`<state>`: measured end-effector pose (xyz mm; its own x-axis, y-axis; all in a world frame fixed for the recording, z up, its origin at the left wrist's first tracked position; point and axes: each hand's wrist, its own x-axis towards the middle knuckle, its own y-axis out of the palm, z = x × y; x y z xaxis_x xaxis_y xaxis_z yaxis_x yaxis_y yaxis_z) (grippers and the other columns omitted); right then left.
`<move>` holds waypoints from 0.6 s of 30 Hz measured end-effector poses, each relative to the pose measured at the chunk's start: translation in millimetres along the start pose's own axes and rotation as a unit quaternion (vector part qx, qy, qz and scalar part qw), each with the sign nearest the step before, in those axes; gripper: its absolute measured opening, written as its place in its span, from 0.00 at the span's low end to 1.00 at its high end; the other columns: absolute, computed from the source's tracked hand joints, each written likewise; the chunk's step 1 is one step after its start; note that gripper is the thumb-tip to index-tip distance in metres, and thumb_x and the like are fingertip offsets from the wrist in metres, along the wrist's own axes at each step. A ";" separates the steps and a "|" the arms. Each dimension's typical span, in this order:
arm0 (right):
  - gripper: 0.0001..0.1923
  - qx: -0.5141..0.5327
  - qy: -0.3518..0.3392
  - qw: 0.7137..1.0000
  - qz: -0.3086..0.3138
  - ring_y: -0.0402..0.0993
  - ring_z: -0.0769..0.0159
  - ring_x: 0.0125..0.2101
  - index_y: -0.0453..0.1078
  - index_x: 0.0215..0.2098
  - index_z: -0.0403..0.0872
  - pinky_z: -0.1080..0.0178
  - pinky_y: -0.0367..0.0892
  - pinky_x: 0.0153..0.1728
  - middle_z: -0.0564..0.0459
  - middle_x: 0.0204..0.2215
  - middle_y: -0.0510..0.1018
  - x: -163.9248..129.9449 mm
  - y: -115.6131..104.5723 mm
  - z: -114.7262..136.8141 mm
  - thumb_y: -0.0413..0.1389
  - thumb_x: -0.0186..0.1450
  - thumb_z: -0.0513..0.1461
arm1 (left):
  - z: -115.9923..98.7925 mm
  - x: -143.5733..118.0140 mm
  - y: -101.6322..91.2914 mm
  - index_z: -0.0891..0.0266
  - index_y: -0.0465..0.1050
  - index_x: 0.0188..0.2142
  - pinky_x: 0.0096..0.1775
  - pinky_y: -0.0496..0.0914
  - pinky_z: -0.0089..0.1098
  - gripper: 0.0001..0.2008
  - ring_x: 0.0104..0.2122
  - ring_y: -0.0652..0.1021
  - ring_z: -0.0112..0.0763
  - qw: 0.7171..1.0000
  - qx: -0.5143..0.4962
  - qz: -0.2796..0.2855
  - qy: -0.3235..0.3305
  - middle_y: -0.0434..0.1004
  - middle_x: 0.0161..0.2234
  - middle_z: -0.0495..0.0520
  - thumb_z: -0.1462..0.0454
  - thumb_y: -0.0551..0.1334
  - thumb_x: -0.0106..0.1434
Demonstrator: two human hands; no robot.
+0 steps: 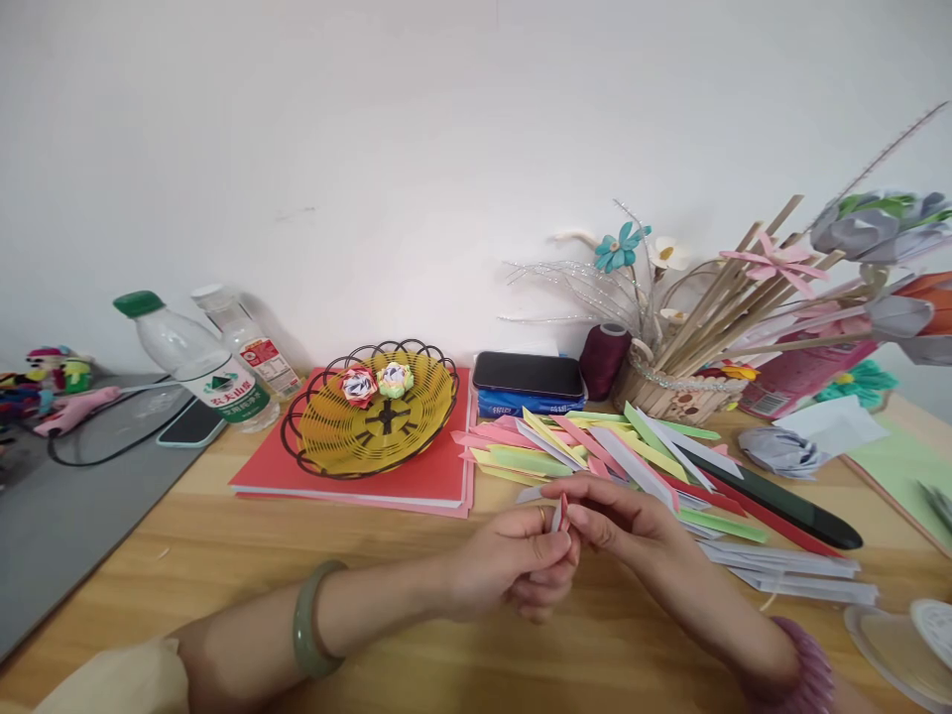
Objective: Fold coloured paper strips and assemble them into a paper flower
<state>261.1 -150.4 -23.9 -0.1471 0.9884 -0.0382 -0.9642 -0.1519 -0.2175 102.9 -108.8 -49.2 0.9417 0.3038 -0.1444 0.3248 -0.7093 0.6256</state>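
Observation:
My left hand [506, 560] is closed, its thumb and fingers pinching a small folded paper piece [560, 513] in red and white. From the other side my right hand [632, 521] pinches the same paper between thumb and fingertips. Part of the paper is hidden by my fingers, and a pale end sticks out behind them. Just beyond the hands lies a loose pile of folded paper strips [610, 451] in pink, yellow, green and white. Two paper balls [376, 384] folded from patterned strips rest in a yellow woven basket [334, 436] to the left.
The basket stands on red paper sheets [260, 471]. Behind the strips are a phone on a blue pack [528, 405], a maroon thread spool [604, 359] and a stick-filled pot [661, 392]. Dark green scissors or a cutter handle [803, 511] lies right; bottles [200, 362] stand left.

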 end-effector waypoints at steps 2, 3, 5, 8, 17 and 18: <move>0.12 0.025 0.006 1.000 0.006 0.69 0.69 0.30 0.69 0.35 0.46 0.66 0.66 0.33 0.54 0.29 0.73 -1.0 1.9 0.3 0.53 0.59 0.46 | -0.6 -0.9 0.1 0.62 0.57 0.25 0.16 0.45 0.22 0.16 0.14 0.51 0.16 1.000 0.000 0.012 -0.015 0.47 0.16 0.41 0.54 0.59 0.55; 0.11 0.035 0.005 0.999 0.010 0.68 0.70 0.29 0.69 0.33 0.46 0.67 0.65 0.32 0.55 0.27 0.72 -1.4 2.7 0.2 0.53 0.59 0.46 | -0.9 -1.3 0.2 0.62 0.57 0.26 0.16 0.45 0.22 0.16 0.14 0.51 0.16 1.000 0.000 0.015 -0.020 0.47 0.16 0.41 0.53 0.60 0.55; 0.10 0.052 0.001 0.998 0.018 0.66 0.71 0.27 0.68 0.31 0.46 0.68 0.64 0.30 0.57 0.25 0.70 -1.9 4.0 -0.6 0.53 0.59 0.45 | -1.4 -1.8 0.9 0.62 0.57 0.25 0.16 0.44 0.23 0.17 0.14 0.50 0.16 0.999 0.002 0.020 -0.027 0.47 0.16 0.40 0.53 0.60 0.54; 0.10 0.075 0.005 0.997 0.025 0.65 0.73 0.25 0.67 0.29 0.46 0.69 0.62 0.28 0.58 0.23 0.68 -1.2 3.6 -2.6 0.53 0.59 0.45 | -1.8 -2.5 2.0 0.62 0.56 0.25 0.16 0.43 0.23 0.16 0.14 0.50 0.16 0.999 0.002 0.016 -0.032 0.46 0.17 0.41 0.54 0.60 0.55; 0.12 0.058 0.004 0.993 0.103 0.62 0.72 0.25 0.66 0.27 0.44 0.68 0.58 0.26 0.56 0.22 0.67 -0.6 -5.6 0.7 0.55 0.58 0.46 | -2.9 -4.4 -0.5 0.64 0.57 0.25 0.16 0.41 0.23 0.12 0.14 0.49 0.15 0.996 -0.023 0.062 -0.059 0.47 0.18 0.42 0.60 0.57 0.59; 0.13 0.052 0.007 0.993 0.102 0.62 0.72 0.24 0.65 0.25 0.44 0.68 0.58 0.26 0.56 0.22 0.67 -0.3 -5.3 1.5 0.54 0.58 0.46 | -3.1 -4.3 -0.9 0.64 0.58 0.26 0.16 0.42 0.23 0.10 0.14 0.49 0.15 0.996 -0.028 0.061 -0.059 0.48 0.18 0.42 0.61 0.57 0.59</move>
<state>265.9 -149.9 -21.2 -0.3391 0.9369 -0.0847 -0.9324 -0.3467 -0.1019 98.3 -107.5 -46.7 0.9789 0.1377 -0.1511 0.2042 -0.6989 0.6854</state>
